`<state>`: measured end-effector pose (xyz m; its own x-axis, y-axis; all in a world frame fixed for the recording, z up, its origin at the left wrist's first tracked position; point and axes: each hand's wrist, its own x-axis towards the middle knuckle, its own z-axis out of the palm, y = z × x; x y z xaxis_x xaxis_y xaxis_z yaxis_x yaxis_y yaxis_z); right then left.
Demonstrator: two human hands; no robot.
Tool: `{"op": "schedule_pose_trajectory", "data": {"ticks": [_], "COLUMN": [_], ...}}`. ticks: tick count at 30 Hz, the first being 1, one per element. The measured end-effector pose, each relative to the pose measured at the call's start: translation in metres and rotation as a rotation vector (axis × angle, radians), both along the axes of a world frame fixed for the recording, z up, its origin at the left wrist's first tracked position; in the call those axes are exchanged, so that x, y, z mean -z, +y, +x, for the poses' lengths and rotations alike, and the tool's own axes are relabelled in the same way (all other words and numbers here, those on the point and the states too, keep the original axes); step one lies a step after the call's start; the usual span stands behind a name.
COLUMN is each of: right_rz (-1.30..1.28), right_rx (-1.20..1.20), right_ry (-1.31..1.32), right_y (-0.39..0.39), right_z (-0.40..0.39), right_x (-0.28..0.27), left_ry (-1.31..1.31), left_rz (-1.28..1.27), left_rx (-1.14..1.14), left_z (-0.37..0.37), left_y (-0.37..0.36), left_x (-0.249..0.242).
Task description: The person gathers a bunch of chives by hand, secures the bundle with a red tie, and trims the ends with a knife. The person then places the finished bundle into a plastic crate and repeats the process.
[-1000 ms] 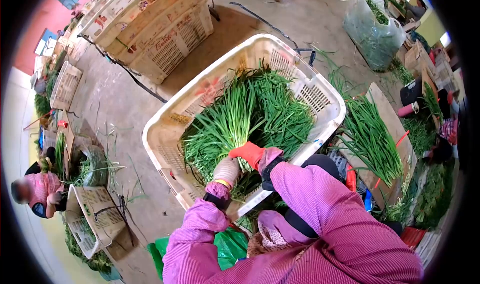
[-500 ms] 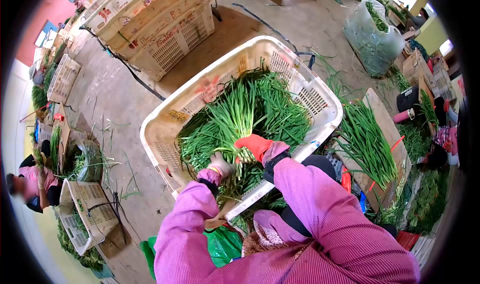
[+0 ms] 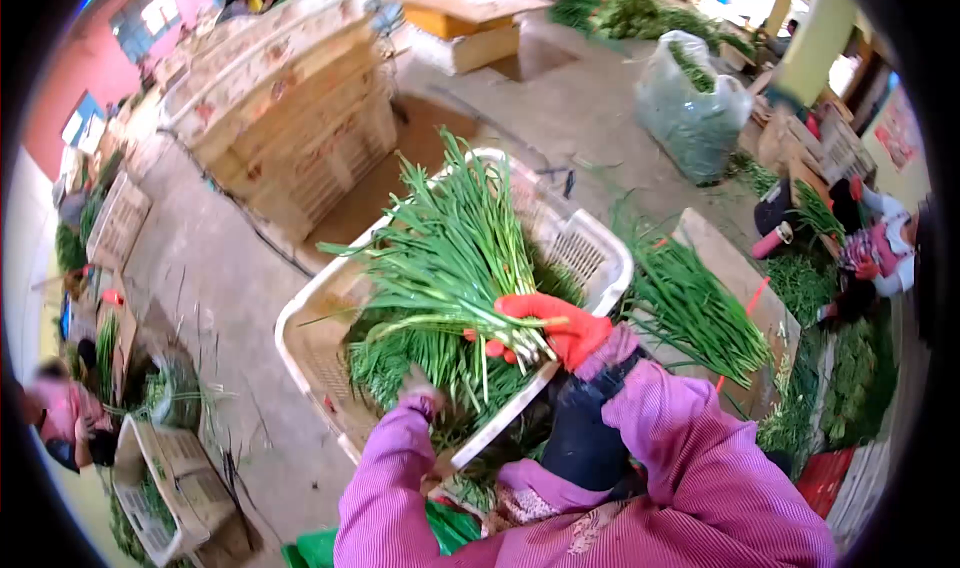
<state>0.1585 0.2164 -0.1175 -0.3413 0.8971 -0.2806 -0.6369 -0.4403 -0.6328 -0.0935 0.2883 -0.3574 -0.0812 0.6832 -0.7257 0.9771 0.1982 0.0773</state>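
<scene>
My right hand (image 3: 560, 330), in an orange-red glove, is closed around the pale stem ends of a bunch of chives (image 3: 465, 238). The bunch is raised over the white plastic crate (image 3: 300, 343), its green leaves fanning up and left. Below it, more loose chives (image 3: 385, 368) fill the crate. My left hand (image 3: 420, 393), in a greyish glove, is low at the crate's near left, by the loose chives and apart from the raised bunch. Its fingers are slightly blurred but look stretched out, with nothing visible in them.
Right of the crate, a board (image 3: 765, 313) carries a pile of chives (image 3: 690, 303). Stacked crates (image 3: 290, 118) stand beyond. A clear bag of greens (image 3: 690, 118) is at the far right. Another crate (image 3: 185, 468) lies at left. Co-workers (image 3: 75, 413) sit at both sides.
My right hand has lifted the bunch of chives up and to the right, out of the pile. My left hand has come off the stems and moved down and left. The view has tilted up.
</scene>
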Motion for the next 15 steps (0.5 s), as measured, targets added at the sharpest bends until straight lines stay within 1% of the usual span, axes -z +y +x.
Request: {"op": "schedule_pose_trajectory", "data": {"ticks": [1, 2, 3, 4, 5, 6, 7, 8, 9, 10, 11, 12, 13, 14, 15], "right_rz": [-0.011, -0.010, -0.021, 0.007, 0.056, 0.103, 0.111, 0.117, 0.156, 0.190, 0.214, 0.184, 0.197, 0.208, 0.225], "right_rx": [0.001, -0.065, -0.032, -0.014, 0.019, 0.053, 0.100, 0.154, 0.182, 0.216, 0.214, 0.357, 0.445, 0.532, 0.637], "right_ry": [0.011, 0.045, 0.061, 0.107, 0.094, 0.080, 0.028, 0.042, 0.011, -0.020, 0.110, -0.096, -0.101, -0.103, -0.099], "right_y": [-0.004, -0.010, -0.022, -0.037, -0.053, -0.068, -0.084, -0.097, -0.108, -0.121, -0.141, -0.162, -0.173, -0.184, -0.206], "right_z": [0.009, 0.017, 0.026, 0.036, 0.046, 0.057, 0.071, 0.083, 0.100, 0.117, 0.134, 0.149, 0.174, 0.198, 0.208], "right_x": [0.004, -0.015, -0.029, -0.042, -0.059, -0.074, -0.084, -0.093, -0.098, -0.103, -0.112, -0.131, -0.126, -0.119, -0.136], "left_ry": [0.008, 0.047, -0.035, -0.042, -0.028, -0.044, -0.054, -0.050, -0.104, -0.081, -0.071, -0.178, -0.237, -0.403, -0.576], "left_rz": [-0.020, -0.048, 0.007, -0.017, -0.006, -0.036, -0.056, -0.046, -0.013, -0.071, -0.029, 0.026, 0.084, 0.214, 0.332], "left_rx": [0.039, 0.072, 0.036, 0.009, 0.032, 0.051, 0.035, 0.027, 0.068, 0.044, -0.021, -0.085, -0.101, -0.170, -0.216], "left_z": [-0.002, 0.002, -0.005, 0.000, -0.001, -0.001, -0.001, 0.001, -0.009, -0.004, -0.007, -0.021, -0.026, -0.050, -0.074], "left_y": [-0.001, -0.001, 0.001, -0.002, -0.001, 0.000, 0.002, -0.002, 0.004, 0.003, 0.004, 0.013, 0.014, 0.036, 0.056], "left_x": [-0.002, -0.014, 0.001, -0.035, -0.028, -0.044, -0.049, -0.076, -0.063, -0.092, -0.089, -0.063, -0.068, -0.017, 0.031]}}
